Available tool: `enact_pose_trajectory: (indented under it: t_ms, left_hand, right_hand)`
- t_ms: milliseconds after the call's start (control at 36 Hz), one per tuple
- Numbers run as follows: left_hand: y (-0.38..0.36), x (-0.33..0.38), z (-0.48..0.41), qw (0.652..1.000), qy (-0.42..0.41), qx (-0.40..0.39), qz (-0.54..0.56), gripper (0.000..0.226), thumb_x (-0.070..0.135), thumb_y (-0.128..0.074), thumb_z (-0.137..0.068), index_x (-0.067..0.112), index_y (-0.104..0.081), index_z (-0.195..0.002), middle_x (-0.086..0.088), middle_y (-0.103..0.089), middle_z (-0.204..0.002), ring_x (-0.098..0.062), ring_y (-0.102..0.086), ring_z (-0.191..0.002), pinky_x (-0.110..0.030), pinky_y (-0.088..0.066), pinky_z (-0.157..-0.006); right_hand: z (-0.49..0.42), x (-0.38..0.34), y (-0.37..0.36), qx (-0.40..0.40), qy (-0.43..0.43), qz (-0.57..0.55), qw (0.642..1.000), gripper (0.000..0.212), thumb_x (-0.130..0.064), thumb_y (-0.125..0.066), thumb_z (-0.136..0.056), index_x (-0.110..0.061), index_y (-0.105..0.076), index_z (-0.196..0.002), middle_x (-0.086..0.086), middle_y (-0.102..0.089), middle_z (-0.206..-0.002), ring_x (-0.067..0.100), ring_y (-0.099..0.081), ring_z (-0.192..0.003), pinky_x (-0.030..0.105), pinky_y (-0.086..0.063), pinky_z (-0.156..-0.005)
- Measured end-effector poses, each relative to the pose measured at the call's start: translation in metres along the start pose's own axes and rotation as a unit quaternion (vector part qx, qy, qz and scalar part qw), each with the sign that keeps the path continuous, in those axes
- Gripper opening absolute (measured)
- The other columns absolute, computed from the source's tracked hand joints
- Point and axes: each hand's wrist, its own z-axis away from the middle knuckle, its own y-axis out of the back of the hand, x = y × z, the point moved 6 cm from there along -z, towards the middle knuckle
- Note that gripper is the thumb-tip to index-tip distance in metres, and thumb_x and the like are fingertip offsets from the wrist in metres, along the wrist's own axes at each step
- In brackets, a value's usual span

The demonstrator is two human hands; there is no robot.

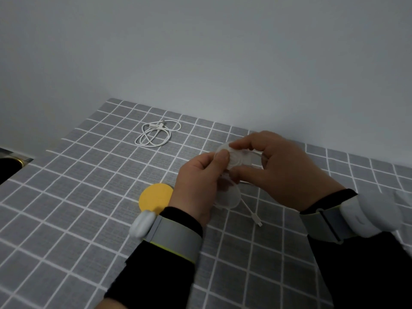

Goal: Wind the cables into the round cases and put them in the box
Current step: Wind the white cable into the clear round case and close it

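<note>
Head view: both hands' fingers (223,156) pinch a clear round case (236,160), perhaps hiding its cable (253,211); spare cable (156,134) beyond.

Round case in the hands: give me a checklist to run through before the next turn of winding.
1. Both hands on the round case: left hand, right hand. Ok.
2. Cable end hangs free, plug not snagged. Ok.
3. Cable seated in the case's groove: cannot tell, fingers hide it.
4. Second cable waits on the table, loosely coiled. Ok.
5. Box within reach: cannot tell, not in view.
</note>
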Motion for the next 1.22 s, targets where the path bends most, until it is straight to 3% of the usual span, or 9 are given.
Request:
enact_pose_trajectory:
  t_ms: [167, 389, 472, 611, 750, 917, 1000, 1111, 1222]
  left_hand:
    - [-0.003, -0.001, 0.002, 1.000, -0.001, -0.029, -0.005, 0.021, 0.030, -0.068, -0.085, 0.011, -0.075, -0.083, -0.020, -0.071, -0.078, -0.028, -0.065, -0.069, -0.040, -0.052, -0.074]
    - [-0.006, 0.002, 0.004, 0.998, -0.020, -0.049, -0.036, 0.028, 0.025, -0.069, -0.082, 0.000, -0.070, -0.094, -0.013, -0.071, -0.072, -0.022, -0.067, -0.063, -0.034, -0.055, -0.067]
    - [-0.004, 0.002, 0.003, 0.999, -0.029, -0.030, -0.026, 0.013, 0.014, -0.066, -0.091, 0.002, -0.069, -0.092, -0.013, -0.071, -0.073, -0.021, -0.066, -0.064, -0.032, -0.055, -0.065]
    - [-0.001, 0.005, 0.002, 0.998, -0.050, 0.002, -0.028, 0.009, 0.015, -0.067, -0.092, 0.005, -0.070, -0.091, -0.010, -0.073, -0.075, -0.019, -0.067, -0.063, -0.027, -0.052, -0.057]
    - [0.008, 0.009, 0.000, 0.994, -0.083, 0.056, -0.049, 0.011, 0.018, -0.066, -0.092, 0.010, -0.069, -0.085, -0.009, -0.071, -0.068, -0.017, -0.066, -0.061, -0.026, -0.051, -0.056]
    - [0.009, 0.013, 0.002, 0.991, -0.100, 0.084, -0.028, 0.010, 0.015, -0.064, -0.094, 0.010, -0.067, -0.086, -0.007, -0.071, -0.069, -0.016, -0.066, -0.061, -0.029, -0.053, -0.057]
    - [0.011, 0.014, 0.003, 0.990, -0.103, 0.094, -0.030, 0.011, 0.017, -0.064, -0.095, 0.012, -0.068, -0.087, -0.009, -0.072, -0.073, -0.020, -0.067, -0.066, -0.040, -0.056, -0.064]
    - [0.011, 0.015, 0.003, 0.990, -0.094, 0.104, 0.004, 0.015, 0.016, -0.062, -0.096, 0.001, -0.067, -0.098, -0.022, -0.073, -0.088, -0.031, -0.067, -0.077, -0.054, -0.057, -0.076]
    - [0.009, 0.015, 0.003, 0.991, -0.087, 0.099, 0.028, 0.014, 0.014, -0.061, -0.096, 0.001, -0.065, -0.100, -0.019, -0.074, -0.088, -0.032, -0.067, -0.080, -0.049, -0.056, -0.079]
  right_hand:
    - [0.000, 0.002, 0.003, -0.024, -0.003, -0.001, 1.000, 0.041, -0.042, -0.078, -0.077, -0.041, -0.068, -0.117, -0.015, -0.058, -0.099, 0.001, -0.057, -0.097, 0.024, -0.044, -0.086]
    - [0.002, 0.006, 0.003, -0.049, -0.014, -0.017, 0.999, 0.039, -0.045, -0.076, -0.078, -0.047, -0.065, -0.116, -0.014, -0.057, -0.103, 0.004, -0.057, -0.099, 0.031, -0.048, -0.090]
    - [0.002, 0.004, 0.002, -0.035, -0.016, -0.014, 0.999, 0.042, -0.050, -0.074, -0.077, -0.049, -0.062, -0.117, -0.014, -0.056, -0.103, -0.001, -0.056, -0.093, 0.031, -0.048, -0.083]
    - [0.001, 0.001, 0.008, 0.009, -0.053, -0.029, 0.998, 0.048, -0.049, -0.066, -0.086, -0.045, -0.045, -0.129, -0.014, -0.059, -0.102, -0.013, -0.051, -0.066, 0.018, -0.037, -0.065]
    - [0.000, 0.009, 0.009, 0.045, -0.120, -0.006, 0.992, 0.024, -0.041, -0.060, -0.093, -0.033, -0.061, -0.116, -0.016, -0.061, -0.087, -0.004, -0.055, -0.070, 0.012, -0.036, -0.065]
    - [0.002, 0.014, -0.005, 0.044, -0.182, -0.133, 0.973, 0.016, -0.035, -0.067, -0.091, -0.027, -0.072, -0.104, -0.006, -0.074, -0.080, 0.006, -0.068, -0.073, 0.017, -0.048, -0.065]
    - [0.002, 0.014, -0.020, 0.040, -0.207, -0.201, 0.957, 0.010, -0.030, -0.069, -0.091, -0.024, -0.073, -0.098, -0.006, -0.077, -0.078, 0.005, -0.071, -0.075, 0.020, -0.053, -0.071]
    - [0.004, 0.013, -0.032, 0.051, -0.229, -0.283, 0.930, 0.009, -0.026, -0.068, -0.093, -0.019, -0.072, -0.095, 0.001, -0.077, -0.079, -0.001, -0.056, -0.044, 0.012, -0.039, -0.044]
    - [0.007, 0.011, -0.042, 0.077, -0.250, -0.377, 0.888, 0.010, -0.019, -0.068, -0.092, -0.010, -0.071, -0.095, 0.011, -0.075, -0.081, -0.001, -0.050, -0.036, 0.009, -0.034, -0.038]
